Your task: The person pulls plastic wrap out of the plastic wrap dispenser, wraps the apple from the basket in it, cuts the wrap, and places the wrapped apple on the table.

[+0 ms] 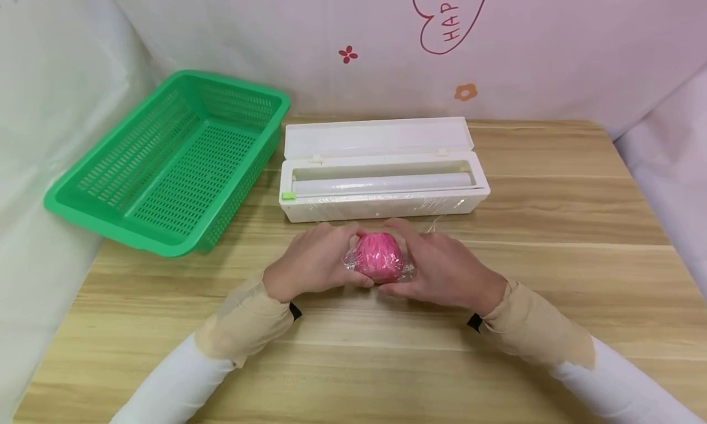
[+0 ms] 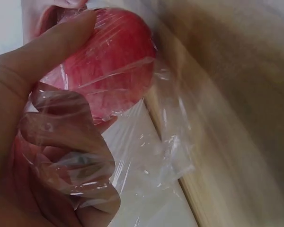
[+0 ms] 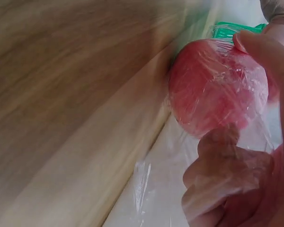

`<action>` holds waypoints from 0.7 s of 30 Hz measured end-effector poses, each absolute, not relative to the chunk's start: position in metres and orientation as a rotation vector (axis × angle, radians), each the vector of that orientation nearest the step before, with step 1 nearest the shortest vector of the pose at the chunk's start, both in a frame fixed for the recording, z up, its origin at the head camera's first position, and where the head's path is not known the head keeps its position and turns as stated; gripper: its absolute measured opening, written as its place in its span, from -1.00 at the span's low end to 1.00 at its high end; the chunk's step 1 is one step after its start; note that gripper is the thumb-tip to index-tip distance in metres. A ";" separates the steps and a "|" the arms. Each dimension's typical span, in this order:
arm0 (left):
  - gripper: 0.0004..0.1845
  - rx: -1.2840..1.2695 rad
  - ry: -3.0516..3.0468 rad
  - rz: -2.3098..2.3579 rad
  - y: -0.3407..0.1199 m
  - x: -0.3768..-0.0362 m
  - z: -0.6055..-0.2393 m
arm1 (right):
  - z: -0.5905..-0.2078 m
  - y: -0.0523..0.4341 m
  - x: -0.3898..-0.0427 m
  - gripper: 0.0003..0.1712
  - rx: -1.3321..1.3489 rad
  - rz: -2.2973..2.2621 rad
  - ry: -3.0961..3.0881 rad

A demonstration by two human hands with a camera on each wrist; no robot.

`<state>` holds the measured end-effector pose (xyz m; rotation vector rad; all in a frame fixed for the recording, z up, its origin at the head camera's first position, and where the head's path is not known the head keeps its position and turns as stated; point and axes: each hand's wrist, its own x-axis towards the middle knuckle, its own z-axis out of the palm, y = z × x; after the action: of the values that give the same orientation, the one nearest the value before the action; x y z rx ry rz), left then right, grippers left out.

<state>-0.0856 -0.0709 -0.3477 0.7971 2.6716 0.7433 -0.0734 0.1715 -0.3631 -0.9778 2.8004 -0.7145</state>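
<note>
A pinkish-red apple (image 1: 378,257) with clear cling film (image 2: 173,146) around it sits between the two hands, just in front of a white dispenser box. From the left, my left hand (image 1: 317,259) holds it, the thumb lying on the film-covered skin and the other fingers curled beneath the film. My right hand (image 1: 444,265) grips the opposite side with thumb and fingertips; loose film drapes over its curled fingers in the right wrist view. The wrapped apple (image 3: 217,87) shows wrinkled film across its surface. Its underside is hidden in the head view.
Behind the hands stands the white cling film box (image 1: 342,213), lid (image 1: 378,137) raised, with a film roll (image 1: 381,183) inside and a green tab (image 1: 288,196) at its left end. A green perforated basket (image 1: 218,224) is at the back left of the wooden table (image 1: 364,375).
</note>
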 end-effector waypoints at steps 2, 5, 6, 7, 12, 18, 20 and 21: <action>-0.24 0.791 2.652 0.739 -0.070 -0.089 -0.347 | -0.364 0.172 -0.074 0.06 -0.958 -0.735 2.799; -0.25 0.756 2.587 0.782 -0.069 -0.096 -0.348 | -0.364 0.173 -0.076 -0.12 -0.922 -0.778 2.788; -0.24 0.739 2.559 0.802 -0.069 -0.099 -0.348 | -0.364 0.173 -0.078 -0.18 -0.913 -0.790 2.784; -0.23 0.724 2.533 0.823 -0.069 -0.102 -0.348 | -0.365 0.173 -0.079 -0.21 -0.909 -0.798 2.783; -0.17 0.641 2.401 0.922 -0.073 -0.120 -0.350 | -0.365 0.172 -0.093 -0.23 -0.873 -0.839 2.744; -0.36 0.599 2.276 0.970 -0.077 -0.140 -0.349 | -0.365 0.172 -0.110 -0.29 -0.826 -0.969 2.629; -0.39 0.578 2.249 0.969 -0.078 -0.146 -0.346 | -0.365 0.170 -0.117 -0.32 -0.824 -1.013 2.592; -0.39 0.561 2.239 0.969 -0.079 -0.149 -0.345 | -0.366 0.170 -0.120 -0.33 -0.827 -1.022 2.586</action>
<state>-0.1489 -0.0788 -0.3454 0.5606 2.2387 0.9693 -0.1202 0.1698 -0.3661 -0.8272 2.5863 -1.0224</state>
